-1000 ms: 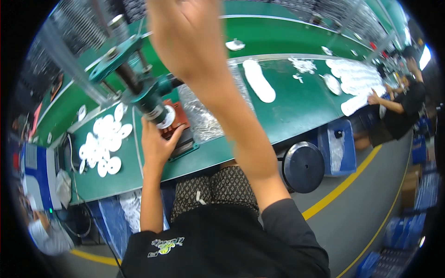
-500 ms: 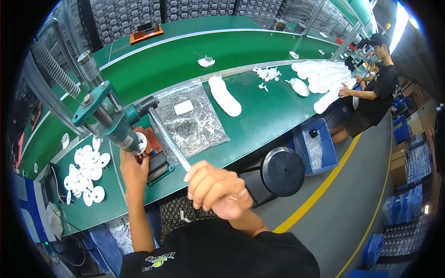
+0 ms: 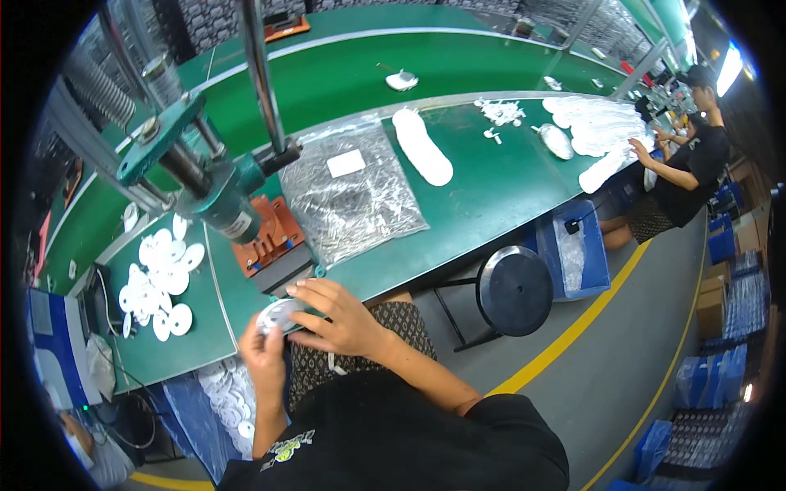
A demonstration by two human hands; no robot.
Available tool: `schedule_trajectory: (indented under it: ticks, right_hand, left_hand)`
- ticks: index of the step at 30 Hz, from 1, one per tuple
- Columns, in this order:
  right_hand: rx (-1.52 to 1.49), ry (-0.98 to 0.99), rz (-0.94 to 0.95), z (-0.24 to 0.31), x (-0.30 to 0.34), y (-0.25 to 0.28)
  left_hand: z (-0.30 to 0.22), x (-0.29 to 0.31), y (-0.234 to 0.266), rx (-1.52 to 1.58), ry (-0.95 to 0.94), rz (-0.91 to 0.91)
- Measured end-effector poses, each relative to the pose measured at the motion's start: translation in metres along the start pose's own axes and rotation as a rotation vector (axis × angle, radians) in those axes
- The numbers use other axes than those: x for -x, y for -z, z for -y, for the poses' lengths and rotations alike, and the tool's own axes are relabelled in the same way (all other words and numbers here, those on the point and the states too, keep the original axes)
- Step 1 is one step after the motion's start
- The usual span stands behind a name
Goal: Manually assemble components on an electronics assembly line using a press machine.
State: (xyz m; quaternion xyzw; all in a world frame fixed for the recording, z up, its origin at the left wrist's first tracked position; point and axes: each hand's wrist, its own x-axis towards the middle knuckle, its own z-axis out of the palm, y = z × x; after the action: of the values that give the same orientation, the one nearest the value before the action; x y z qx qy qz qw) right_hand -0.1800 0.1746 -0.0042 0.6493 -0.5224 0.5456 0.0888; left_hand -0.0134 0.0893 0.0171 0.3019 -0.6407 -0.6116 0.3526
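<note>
My left hand (image 3: 266, 352) is raised in front of my body, fingers curled up and closed in a pinch, its forearm running straight down toward my chest. My right hand (image 3: 340, 319) lies just beside it, palm down, with the fingers stretched leftward until they meet the left fingertips. My right forearm slants in from the lower right, bent at the elbow by my side.

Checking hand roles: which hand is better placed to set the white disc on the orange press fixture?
Probably right. The right hand lies over the white disc, nearer the orange fixture; the left hand supports it from below.
</note>
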Motion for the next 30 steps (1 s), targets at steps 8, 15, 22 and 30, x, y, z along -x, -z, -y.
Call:
schedule_trajectory:
  ticks: [8, 15, 22, 30]
  right_hand:
    - [0.264, -0.196, -0.114, -0.043, 0.009, 0.063]
    - [0.627, -0.887, -0.308, -0.161, 0.010, 0.165]
    - [0.670, -0.734, -0.198, -0.178, 0.021, 0.165]
    - [0.745, -0.670, -0.069, -0.173, 0.012, 0.155]
  left_hand:
    - [-0.017, -0.010, -0.009, -0.145, -0.082, 0.162]
    - [0.033, -0.036, 0.115, -1.300, -0.314, -0.473]
    - [0.042, -0.035, 0.133, -1.166, -0.125, -0.394]
    - [0.039, -0.041, 0.110, -1.044, -0.345, -0.346]
